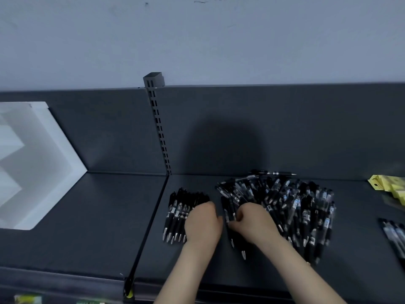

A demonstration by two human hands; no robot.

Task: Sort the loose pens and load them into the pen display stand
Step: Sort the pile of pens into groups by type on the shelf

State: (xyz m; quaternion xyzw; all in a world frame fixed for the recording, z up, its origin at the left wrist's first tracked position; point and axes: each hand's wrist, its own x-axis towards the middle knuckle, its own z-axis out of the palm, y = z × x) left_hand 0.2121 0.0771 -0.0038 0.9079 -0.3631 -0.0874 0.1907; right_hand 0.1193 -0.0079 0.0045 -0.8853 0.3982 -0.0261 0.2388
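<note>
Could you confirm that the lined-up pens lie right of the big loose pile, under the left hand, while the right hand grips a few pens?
Not quite: the head view shows the lined-up pens lying left of the big loose pile, not right. They are under the left hand, and the right hand grips a few pens.

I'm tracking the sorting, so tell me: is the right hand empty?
No, the right hand has its fingers curled round a few black pens beside the loose pile.

Black pen heap [285, 207] jumbled, right; aligned pen row [178, 216] beside, left, tips nearward.
</note>
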